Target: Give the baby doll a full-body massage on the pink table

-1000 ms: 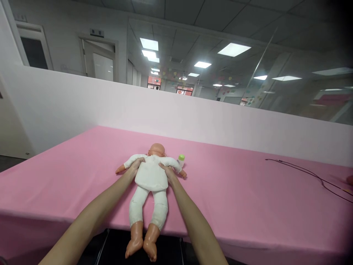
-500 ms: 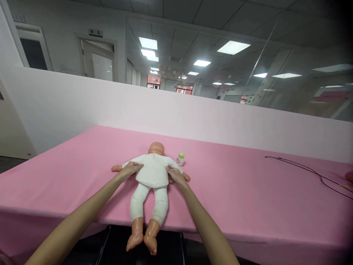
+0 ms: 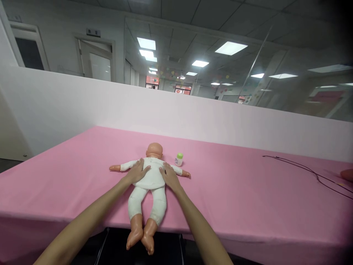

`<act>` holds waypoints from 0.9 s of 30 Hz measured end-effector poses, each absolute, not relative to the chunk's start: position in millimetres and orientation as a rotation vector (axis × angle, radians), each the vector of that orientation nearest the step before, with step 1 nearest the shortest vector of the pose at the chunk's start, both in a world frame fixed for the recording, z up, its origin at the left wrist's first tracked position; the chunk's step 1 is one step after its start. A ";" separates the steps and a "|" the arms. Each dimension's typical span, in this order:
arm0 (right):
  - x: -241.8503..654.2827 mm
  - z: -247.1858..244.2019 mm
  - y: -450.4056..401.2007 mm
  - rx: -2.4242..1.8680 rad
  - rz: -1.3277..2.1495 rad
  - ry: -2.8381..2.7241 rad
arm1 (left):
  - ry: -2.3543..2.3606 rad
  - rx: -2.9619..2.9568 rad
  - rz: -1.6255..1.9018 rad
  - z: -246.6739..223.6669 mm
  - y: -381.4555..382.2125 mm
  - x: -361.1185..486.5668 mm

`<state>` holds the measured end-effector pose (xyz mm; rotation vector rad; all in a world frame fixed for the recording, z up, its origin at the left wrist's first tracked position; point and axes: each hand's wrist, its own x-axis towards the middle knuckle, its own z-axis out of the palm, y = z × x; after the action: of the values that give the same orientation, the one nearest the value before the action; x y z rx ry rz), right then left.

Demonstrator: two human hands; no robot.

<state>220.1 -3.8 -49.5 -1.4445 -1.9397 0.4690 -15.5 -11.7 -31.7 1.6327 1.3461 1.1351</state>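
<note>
A baby doll [image 3: 150, 180] with a white cloth body lies on the pink-covered table, its head away from me and its feet past the front edge. Its face does not show. My left hand [image 3: 137, 172] rests on the left side of the doll's upper body, thumb apart from the fingers. On the right side of the upper body lies my right hand [image 3: 169, 176], its fingers spread. A small bottle [image 3: 179, 159] with a green cap stands on the cloth just beyond the doll's right-hand arm.
The pink tablecloth [image 3: 237, 191] hangs over the front edge. Thin dark cables [image 3: 300, 166] run across the right side, near a reddish object [image 3: 346, 175] at the frame's edge. Behind the table rises a white partition [image 3: 193, 116]. Something dark is below the front edge.
Both hands have gone from gripping the doll's sides with curled fingers to lying flat on its upper body. The doll's arms now stretch out straighter to the sides.
</note>
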 end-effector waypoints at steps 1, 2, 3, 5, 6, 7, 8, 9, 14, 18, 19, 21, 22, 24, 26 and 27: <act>225.4 -49.8 -7.0 -1.459 0.430 -1.942 | 1.387 1.636 1.123 -34.4 -11.4 -22.1; 230.4 -48.1 -10.7 -1.465 0.392 -1.947 | 1.436 1.665 1.091 -35.3 -11.7 -27.8; 235.2 -44.4 -14.4 -1.468 0.365 -1.957 | 1.484 1.705 1.049 -34.1 -12.7 -32.2; 245.0 -32.3 -19.0 -1.472 0.356 -1.998 | 1.525 1.775 1.023 -25.2 -16.9 -34.4; 250.4 -24.6 -19.0 -1.487 0.361 -2.013 | 1.516 1.811 1.053 -17.6 -20.0 -31.5; 256.2 -16.4 -17.1 -1.516 0.356 -2.014 | 1.471 1.844 1.104 -8.3 -23.3 -25.8; 262.6 -8.3 -13.3 -1.559 0.335 -1.997 | 1.386 1.866 1.164 2.4 -26.4 -17.3; 269.3 -0.8 -7.9 -1.608 0.296 -1.964 | 1.265 1.863 1.222 13.7 -28.7 -6.3; 299.6 16.8 25.9 -1.702 0.103 -1.829 | 0.659 1.342 1.121 57.3 -13.1 69.2; 309.5 7.3 43.8 -1.583 0.126 -1.870 | 0.672 0.826 0.929 56.8 27.1 124.6; 310.1 3.5 47.1 -1.557 0.142 -1.884 | 0.682 0.776 0.927 52.9 36.8 134.9; 311.0 -3.5 52.7 -1.533 0.182 -1.922 | 0.678 0.741 0.946 43.2 52.4 150.4; 311.6 -6.3 55.0 -1.531 0.205 -1.944 | 0.673 0.736 0.953 37.8 58.0 155.6; 314.1 -8.9 58.3 -1.541 0.246 -1.976 | 0.672 0.722 0.957 27.3 65.0 161.3; 317.3 -7.0 59.4 -1.569 0.270 -1.984 | 0.663 0.708 0.960 18.8 67.5 162.2; 318.2 -4.6 58.9 -1.584 0.277 -1.984 | 0.654 0.702 0.963 16.0 67.6 161.5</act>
<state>318.2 58.9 -4.6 -1.5838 -1.9841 0.2774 161.5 67.6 16.0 0.7025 0.6543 0.9628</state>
